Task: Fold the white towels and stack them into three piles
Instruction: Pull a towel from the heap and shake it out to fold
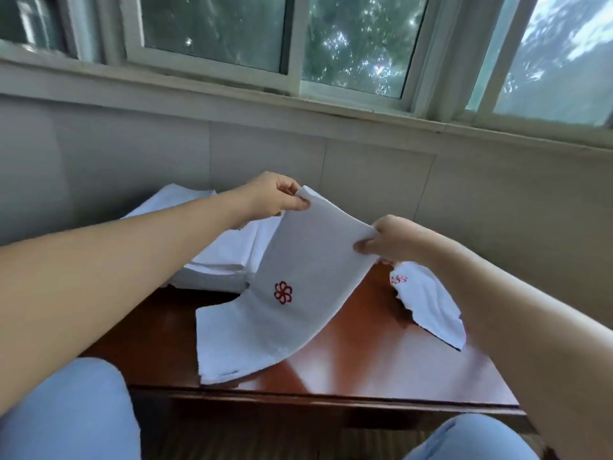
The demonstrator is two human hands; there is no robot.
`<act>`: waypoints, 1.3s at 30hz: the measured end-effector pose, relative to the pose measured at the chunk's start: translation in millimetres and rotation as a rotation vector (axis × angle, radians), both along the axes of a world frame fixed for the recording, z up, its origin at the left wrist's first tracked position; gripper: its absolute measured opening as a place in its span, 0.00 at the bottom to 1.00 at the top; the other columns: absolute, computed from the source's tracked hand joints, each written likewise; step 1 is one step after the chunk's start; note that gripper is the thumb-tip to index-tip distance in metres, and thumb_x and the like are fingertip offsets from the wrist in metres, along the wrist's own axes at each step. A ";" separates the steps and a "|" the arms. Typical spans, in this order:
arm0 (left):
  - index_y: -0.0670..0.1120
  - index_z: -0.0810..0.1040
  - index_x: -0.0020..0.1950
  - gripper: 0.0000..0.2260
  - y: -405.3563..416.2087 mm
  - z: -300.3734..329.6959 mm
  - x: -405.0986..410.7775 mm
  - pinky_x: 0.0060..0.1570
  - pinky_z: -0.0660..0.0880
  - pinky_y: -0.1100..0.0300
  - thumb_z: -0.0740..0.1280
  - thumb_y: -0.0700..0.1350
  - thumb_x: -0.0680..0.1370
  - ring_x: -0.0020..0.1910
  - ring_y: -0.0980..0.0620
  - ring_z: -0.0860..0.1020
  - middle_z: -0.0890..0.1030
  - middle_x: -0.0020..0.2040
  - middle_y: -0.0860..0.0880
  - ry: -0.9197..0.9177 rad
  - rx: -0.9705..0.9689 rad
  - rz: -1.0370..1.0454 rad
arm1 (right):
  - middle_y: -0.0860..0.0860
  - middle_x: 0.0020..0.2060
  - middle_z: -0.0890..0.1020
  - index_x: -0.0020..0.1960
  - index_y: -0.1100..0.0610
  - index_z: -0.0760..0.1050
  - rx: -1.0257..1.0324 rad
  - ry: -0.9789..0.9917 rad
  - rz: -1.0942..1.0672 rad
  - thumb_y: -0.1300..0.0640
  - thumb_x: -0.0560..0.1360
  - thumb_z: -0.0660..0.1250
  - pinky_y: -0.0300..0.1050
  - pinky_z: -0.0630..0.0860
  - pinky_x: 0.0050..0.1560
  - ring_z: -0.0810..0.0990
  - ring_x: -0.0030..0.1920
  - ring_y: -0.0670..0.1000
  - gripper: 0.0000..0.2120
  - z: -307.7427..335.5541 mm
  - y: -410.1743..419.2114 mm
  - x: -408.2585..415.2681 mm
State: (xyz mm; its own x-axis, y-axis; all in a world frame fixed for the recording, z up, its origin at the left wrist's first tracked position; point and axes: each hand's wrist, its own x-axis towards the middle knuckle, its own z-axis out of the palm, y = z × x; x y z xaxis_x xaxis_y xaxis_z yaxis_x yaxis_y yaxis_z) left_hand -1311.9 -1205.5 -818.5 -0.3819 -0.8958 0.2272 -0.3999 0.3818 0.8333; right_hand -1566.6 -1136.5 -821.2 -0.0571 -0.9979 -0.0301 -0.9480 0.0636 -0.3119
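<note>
White towel (298,260) w/ red flower emblem (283,292); reddish-brown table (381,360); light-blue trousers (73,410).

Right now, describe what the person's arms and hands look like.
Both forearms are bare, with no sleeves in view. The left hand and right hand wear no gloves, and no rings, watch or bracelets are visible. The nails look short and unpainted, though the picture is soft.

Far end of the towel stack (212,257) hidden behind the left forearm, second towel (431,303) partly covered by the right arm, bench (365,360) under the held towel (298,267) unseen, both knees cut by the bottom edge
</note>
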 end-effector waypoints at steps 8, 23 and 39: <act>0.52 0.82 0.48 0.03 25.7 74.5 79.7 0.29 0.67 0.66 0.74 0.49 0.77 0.23 0.62 0.73 0.77 0.29 0.58 0.234 -0.098 0.351 | 0.50 0.23 0.76 0.35 0.59 0.74 -0.260 -0.005 -0.063 0.56 0.76 0.65 0.35 0.67 0.25 0.71 0.20 0.51 0.12 104.7 -8.1 98.7; 0.51 0.77 0.52 0.09 30.4 112.9 149.7 0.46 0.82 0.60 0.70 0.37 0.79 0.47 0.54 0.84 0.87 0.45 0.52 0.817 -0.052 0.236 | 0.53 0.50 0.86 0.50 0.54 0.78 -0.384 -1.057 0.198 0.66 0.79 0.67 0.45 0.81 0.60 0.84 0.52 0.51 0.08 129.3 -38.5 182.0; 0.51 0.76 0.63 0.20 -87.0 110.0 156.1 0.57 0.81 0.57 0.64 0.29 0.79 0.55 0.54 0.81 0.85 0.47 0.55 0.913 -0.095 0.278 | 0.48 0.47 0.82 0.55 0.47 0.79 -0.476 -1.050 0.217 0.74 0.70 0.59 0.52 0.76 0.66 0.77 0.50 0.49 0.26 104.7 -166.7 204.6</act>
